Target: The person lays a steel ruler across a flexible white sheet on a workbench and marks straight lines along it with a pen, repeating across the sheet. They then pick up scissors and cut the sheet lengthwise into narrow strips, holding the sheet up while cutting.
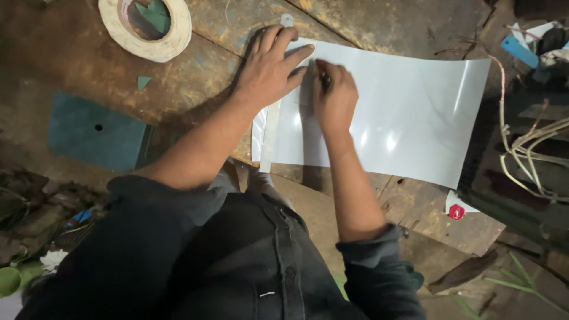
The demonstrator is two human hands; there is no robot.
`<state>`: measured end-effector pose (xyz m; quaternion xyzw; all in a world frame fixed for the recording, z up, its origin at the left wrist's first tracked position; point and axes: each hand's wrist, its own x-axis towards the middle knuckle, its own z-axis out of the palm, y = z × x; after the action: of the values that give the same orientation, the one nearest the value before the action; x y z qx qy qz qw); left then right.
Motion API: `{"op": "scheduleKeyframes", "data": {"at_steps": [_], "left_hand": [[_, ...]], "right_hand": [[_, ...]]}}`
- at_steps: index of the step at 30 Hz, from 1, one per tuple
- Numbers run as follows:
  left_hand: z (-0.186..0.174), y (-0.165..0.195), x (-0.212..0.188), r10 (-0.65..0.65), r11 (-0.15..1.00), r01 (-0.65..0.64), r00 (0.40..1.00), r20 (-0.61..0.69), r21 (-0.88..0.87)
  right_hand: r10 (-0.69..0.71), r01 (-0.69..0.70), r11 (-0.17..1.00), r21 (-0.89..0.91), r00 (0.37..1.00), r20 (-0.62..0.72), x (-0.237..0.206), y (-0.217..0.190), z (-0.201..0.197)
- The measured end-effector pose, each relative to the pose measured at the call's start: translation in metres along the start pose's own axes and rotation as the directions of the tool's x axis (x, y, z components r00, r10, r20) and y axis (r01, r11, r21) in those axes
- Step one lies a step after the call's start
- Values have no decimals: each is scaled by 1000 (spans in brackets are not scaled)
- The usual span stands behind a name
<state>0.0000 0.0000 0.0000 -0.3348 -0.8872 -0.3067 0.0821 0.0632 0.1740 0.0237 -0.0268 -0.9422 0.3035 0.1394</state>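
Now our left hand (269,68) lies flat, fingers spread, pinning a metal ruler (269,133) to the white sheet (409,112); our right hand (335,98) grips a pen (323,76).

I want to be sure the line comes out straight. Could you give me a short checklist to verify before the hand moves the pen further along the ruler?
1. Left hand presses flat on the ruler: ok.
2. Ruler lies on the white sheet, along its left edge: ok.
3. Right hand has a closed grip on the pen: ok.
4. Pen tip touches the ruler edge: cannot tell, fingers hide it.
5. Sheet lies flat: not ok, its right part curves up.
6. Tape roll is away from the sheet: ok.
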Motion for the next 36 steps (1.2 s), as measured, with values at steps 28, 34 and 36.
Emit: {"op": "scheduleKeyframes", "data": {"at_steps": [28,34,36], "left_hand": [[-12,36,-19,-27,963,-54,955,295,262],[-27,33,-10,-76,971,-42,880,469,236],[-29,33,-8,-78,969,-49,871,485,243]], "right_hand": [[-144,146,989,4,969,203,-140,-18,-70],[-151,152,988,13,970,190,-141,-14,-67],[-157,159,987,6,968,196,-141,-13,-67]]}}
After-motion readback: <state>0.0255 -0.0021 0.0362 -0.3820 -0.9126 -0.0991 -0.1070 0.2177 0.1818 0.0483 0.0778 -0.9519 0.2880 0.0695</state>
